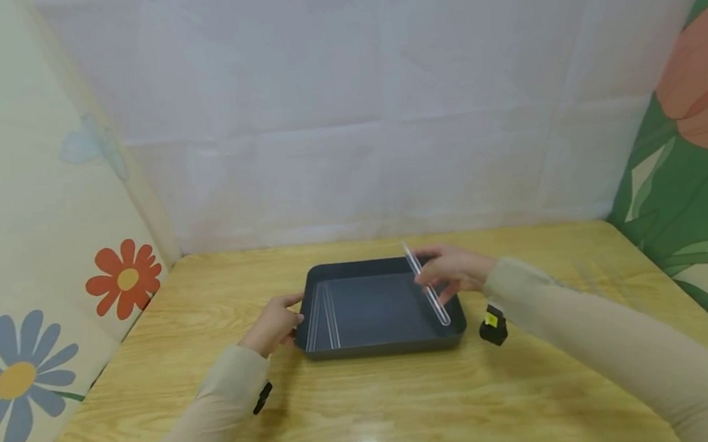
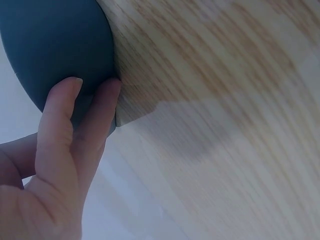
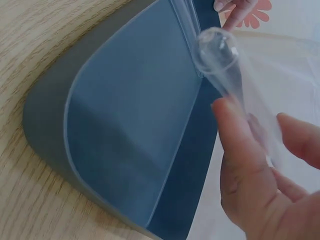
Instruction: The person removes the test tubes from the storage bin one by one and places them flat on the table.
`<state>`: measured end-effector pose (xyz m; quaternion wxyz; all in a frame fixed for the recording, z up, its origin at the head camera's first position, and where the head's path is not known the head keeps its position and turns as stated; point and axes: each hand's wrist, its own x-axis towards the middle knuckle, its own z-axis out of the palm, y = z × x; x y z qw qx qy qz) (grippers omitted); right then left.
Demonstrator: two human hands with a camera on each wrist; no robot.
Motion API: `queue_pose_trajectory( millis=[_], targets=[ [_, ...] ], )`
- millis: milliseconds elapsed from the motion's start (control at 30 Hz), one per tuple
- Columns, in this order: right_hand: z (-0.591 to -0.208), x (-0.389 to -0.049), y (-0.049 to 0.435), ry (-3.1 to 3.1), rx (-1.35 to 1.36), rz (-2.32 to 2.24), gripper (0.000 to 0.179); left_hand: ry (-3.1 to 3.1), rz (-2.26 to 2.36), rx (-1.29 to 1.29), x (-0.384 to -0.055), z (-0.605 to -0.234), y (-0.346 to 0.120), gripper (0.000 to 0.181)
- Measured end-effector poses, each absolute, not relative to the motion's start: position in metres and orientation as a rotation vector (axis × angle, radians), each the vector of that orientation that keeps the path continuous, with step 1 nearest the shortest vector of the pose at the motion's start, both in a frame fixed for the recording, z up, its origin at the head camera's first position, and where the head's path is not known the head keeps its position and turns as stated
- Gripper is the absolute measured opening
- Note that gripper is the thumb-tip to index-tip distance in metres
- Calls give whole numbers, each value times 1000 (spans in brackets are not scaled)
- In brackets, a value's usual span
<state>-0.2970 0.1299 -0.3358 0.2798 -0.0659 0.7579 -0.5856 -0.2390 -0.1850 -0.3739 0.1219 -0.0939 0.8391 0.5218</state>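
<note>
A dark grey rectangular tray lies on the table. My left hand pinches its left side, fingers against the outer wall and the thumb at the rim. Inside the tray, two clear test tubes lie side by side along the left end. Above the tray's right end, my right hand holds another clear test tube between thumb and fingers. That tube is tilted, its rounded end pointing down toward the near side.
A wood-grain table carries the tray. Faint clear tube-like shapes lie on it to the right, partly behind the right sleeve. A white cloth hangs at the back, with flower-printed sheets at the sides.
</note>
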Motion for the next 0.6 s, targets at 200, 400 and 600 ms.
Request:
queue_pose_trajectory(
  millis=[200,400,600],
  targets=[
    [-336,-296,133,2022,-156,-1597,71,2444,1529,-273,-237,-375,-185,52],
    [-336,-295,140,2022,-150,-1588,71,2457,1518,-284,-238,-376,-186,53],
    [-335,-294,146,2019,-137,-1600,72,2469,1500,-294,-240,-375,-185,52]
  ],
)
